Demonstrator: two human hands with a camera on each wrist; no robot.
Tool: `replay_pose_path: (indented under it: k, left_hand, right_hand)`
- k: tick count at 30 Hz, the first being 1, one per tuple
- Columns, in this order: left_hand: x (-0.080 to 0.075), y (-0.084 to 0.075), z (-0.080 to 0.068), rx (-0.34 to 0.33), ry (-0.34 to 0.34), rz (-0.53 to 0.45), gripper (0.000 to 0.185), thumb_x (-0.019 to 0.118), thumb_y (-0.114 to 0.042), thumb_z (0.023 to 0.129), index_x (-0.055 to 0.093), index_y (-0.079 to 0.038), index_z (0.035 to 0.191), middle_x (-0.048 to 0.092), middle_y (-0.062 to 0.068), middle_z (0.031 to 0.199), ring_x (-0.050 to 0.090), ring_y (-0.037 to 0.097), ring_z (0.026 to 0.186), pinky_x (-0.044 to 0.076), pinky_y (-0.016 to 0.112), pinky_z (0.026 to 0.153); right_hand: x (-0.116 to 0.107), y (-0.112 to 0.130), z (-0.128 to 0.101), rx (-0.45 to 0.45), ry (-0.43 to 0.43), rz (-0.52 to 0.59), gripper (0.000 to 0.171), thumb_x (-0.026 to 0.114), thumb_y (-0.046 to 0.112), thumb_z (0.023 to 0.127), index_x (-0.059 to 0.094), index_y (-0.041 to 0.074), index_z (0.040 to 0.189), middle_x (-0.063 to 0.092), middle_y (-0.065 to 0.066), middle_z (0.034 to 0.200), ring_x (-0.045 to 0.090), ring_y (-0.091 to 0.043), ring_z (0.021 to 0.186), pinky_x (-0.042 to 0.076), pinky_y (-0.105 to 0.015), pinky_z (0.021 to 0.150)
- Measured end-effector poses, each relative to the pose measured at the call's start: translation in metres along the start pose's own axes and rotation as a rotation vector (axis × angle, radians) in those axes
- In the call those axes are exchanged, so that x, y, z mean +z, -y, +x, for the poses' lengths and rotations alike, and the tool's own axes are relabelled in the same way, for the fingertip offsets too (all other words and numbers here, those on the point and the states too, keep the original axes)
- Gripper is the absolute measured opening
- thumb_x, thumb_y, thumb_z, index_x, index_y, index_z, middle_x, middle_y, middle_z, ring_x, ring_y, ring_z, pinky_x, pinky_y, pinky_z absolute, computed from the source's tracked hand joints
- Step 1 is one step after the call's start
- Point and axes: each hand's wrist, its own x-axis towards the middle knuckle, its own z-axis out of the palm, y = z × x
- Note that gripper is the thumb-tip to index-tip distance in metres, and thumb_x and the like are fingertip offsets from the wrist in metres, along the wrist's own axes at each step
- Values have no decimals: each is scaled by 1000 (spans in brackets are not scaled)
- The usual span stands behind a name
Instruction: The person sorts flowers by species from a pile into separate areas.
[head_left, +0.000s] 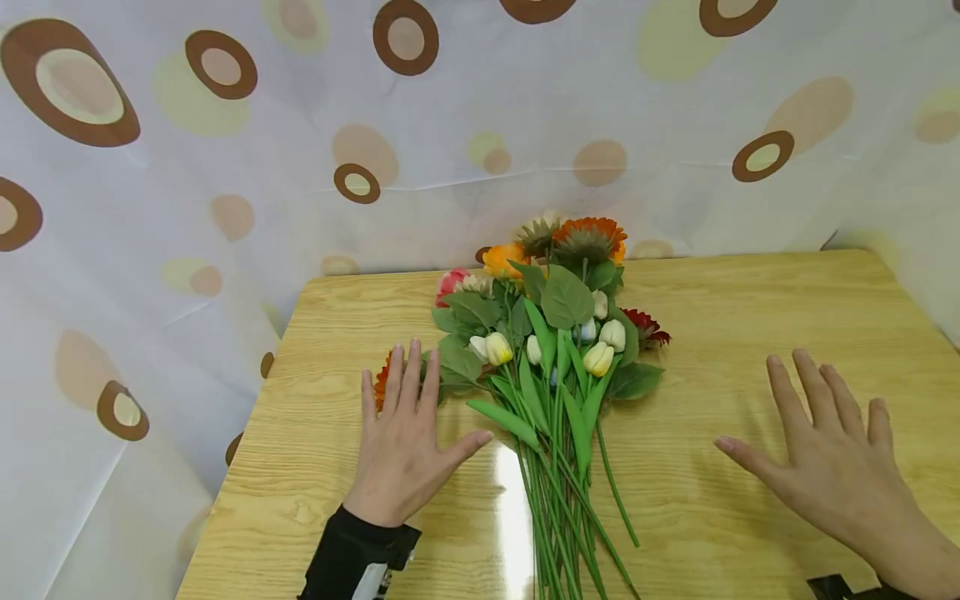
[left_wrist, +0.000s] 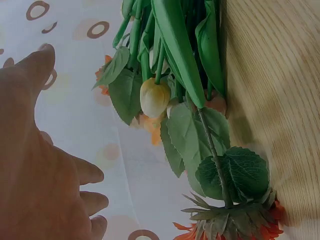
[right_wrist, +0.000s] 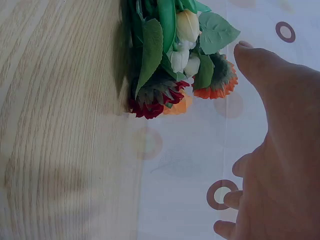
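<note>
Flowers lie mid-counter, between the left hand and right hand; curtain behind.

The flower stems run off the head view's bottom edge at 6 o'clock. An orange bloom is mostly hidden behind the left hand. The right hand is cut off past the wrist at 4 o'clock.

I have both hands palm-down with fingers straight and spread, the left hand out of a dark sleeve with its thumb angled right, the right hand set well apart, its thumb pointing left.
</note>
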Motion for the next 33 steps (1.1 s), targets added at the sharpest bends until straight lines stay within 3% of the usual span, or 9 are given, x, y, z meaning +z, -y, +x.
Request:
replay_pose_path:
  k: [9, 15, 22, 26, 29, 33]
  left_hand:
    - [4, -6, 4, 15, -2, -7, 106, 38, -83, 87, 4, -13, 160, -7, 8, 168, -5, 28, 156, -13, 52, 121]
    - [3, -21, 15, 78, 38, 14, 103, 38, -85, 85, 0, -27, 160, -5, 6, 168, -6, 31, 156, -11, 57, 120]
    - [9, -78, 48, 303, 57, 48, 98, 40, -88, 81, 0, -41, 158, -6, 7, 168, -12, 38, 154, -17, 65, 115]
    - [25, -112, 66, 398, 89, 131, 96, 39, -90, 80, 5, -44, 157, -2, 6, 169, -9, 38, 154, -9, 72, 113]
    - [40, -132, 75, 402, 132, 220, 94, 38, -90, 79, 9, -46, 157, 2, 5, 169, -5, 39, 154, 2, 78, 110]
    - [57, -146, 83, 305, 211, 306, 90, 42, -87, 81, 13, -47, 156, 3, 3, 169, -4, 40, 154, 16, 80, 106]
  right_hand:
    - [0, -3, -1, 14, 13, -1, 108, 58, 65, 90, -3, 9, 160, -8, -24, 165, -5, -52, 149, -7, -80, 105]
    - [2, -4, -1, 17, 27, 14, 109, 58, 65, 90, -3, 10, 160, -9, -24, 164, -8, -51, 149, -12, -79, 105]
    - [3, -4, -2, 10, 45, 36, 108, 58, 65, 90, -4, 11, 160, -11, -23, 165, -12, -48, 150, -17, -76, 105]
    - [4, -4, -3, 4, 45, 45, 107, 59, 64, 90, -2, 10, 160, -9, -23, 165, -10, -50, 150, -17, -77, 104]
    - [6, -5, -6, 12, 52, 41, 107, 59, 64, 90, -1, 10, 160, -7, -24, 165, -7, -53, 149, -15, -79, 103]
    - [9, -10, -10, 13, 56, 39, 104, 60, 65, 90, 5, 11, 160, -5, -26, 164, 1, -57, 146, -12, -81, 102]
